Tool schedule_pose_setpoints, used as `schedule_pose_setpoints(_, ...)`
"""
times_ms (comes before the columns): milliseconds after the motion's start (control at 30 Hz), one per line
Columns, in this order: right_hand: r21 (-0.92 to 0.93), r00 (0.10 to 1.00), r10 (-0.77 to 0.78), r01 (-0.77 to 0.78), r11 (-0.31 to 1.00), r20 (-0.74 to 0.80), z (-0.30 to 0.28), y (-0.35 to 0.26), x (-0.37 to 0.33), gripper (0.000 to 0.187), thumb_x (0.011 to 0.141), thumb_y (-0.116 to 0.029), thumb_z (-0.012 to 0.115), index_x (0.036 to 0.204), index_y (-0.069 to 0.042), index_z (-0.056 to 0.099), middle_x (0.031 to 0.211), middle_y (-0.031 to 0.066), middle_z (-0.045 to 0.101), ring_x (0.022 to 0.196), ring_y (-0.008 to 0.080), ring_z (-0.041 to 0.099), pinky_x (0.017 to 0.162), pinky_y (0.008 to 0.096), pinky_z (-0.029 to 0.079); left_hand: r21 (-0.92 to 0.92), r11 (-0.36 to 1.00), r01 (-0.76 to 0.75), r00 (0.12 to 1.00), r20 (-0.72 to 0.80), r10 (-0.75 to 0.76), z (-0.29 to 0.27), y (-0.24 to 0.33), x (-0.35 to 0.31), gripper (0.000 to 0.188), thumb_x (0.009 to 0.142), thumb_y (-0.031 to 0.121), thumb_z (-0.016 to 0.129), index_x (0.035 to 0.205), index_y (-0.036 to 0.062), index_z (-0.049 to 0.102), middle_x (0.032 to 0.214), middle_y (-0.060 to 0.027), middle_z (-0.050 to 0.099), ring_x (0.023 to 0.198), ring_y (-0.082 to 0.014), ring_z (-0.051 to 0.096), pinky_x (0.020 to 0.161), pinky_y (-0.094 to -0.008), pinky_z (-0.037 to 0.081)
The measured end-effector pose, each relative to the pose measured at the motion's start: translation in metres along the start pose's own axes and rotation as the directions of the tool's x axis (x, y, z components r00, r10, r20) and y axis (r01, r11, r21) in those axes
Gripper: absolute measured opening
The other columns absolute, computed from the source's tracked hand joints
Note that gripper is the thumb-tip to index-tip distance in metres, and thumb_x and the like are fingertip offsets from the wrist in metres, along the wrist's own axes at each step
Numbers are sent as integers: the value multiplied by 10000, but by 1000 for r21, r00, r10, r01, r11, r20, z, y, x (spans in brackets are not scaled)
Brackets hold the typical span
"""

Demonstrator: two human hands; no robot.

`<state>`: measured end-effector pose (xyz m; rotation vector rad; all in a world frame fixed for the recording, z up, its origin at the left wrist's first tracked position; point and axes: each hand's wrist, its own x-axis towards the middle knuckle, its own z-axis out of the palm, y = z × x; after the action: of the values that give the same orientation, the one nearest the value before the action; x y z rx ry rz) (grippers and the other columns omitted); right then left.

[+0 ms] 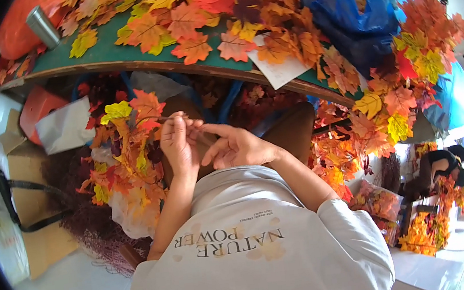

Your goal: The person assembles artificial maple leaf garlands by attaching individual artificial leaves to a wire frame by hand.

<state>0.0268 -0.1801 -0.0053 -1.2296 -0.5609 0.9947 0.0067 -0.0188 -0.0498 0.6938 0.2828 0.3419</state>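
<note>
Left hand (178, 143) raised below the counter edge, fingers (178, 122) pressed together and pinching a thin stem (166, 118) of the leaf spray (128, 152); spray hanging just left of that hand, over the lap, orange, red and yellow. Right hand (236, 147) just beside the left, fingers half curled, index and thumb stretched toward the left fingertips and touching there; whether also gripping the stem, cannot tell. Above both hands, a long green counter (110, 50) with a brown wooden edge, curved by the lens, covered with loose artificial maple leaves (187, 17). On the right part of the counter, a large blue plastic bag (348, 9), crumpled, with more leaf sprays (417, 47) heaped beside it and hanging down. At the far left end, an orange-red bag (20, 26) with a grey metal cylinder (43, 26) lying against it. Near the counter edge in the middle, a white paper sheet (280, 69), partly under leaves. Under the counter on the left, a brown cardboard box (28, 187) with a black strap, a white plastic wrap (64, 125), dark red twigs on the pale floor. Far right, another person (443, 168) bent over more orange leaves.
</note>
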Motion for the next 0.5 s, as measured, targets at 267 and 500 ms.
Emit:
schedule_pose_setpoints(267,-449,880,-113,-121,885,-461,-42,-67,-65,241,845,-36,604,1084,-1,614,914,83,665,796,117,627,664,239,522,-96,988,118,992,46,-114,-23,-2,19,140,895,159,584,984,54,610,749,-5,588,566,-67,513,648,-242,518)
schedule_pose_setpoints(500,-659,266,-846,-742,126,-462,-144,-104,-132,242,843,-135,574,1054,-34,633,886,193,627,758,319,632,695,371,509,-4,961,278,929,256,-268,-18,-3,14,228,891,90,567,1102,5,585,880,-36,613,705,-97,591,758,-291,549)
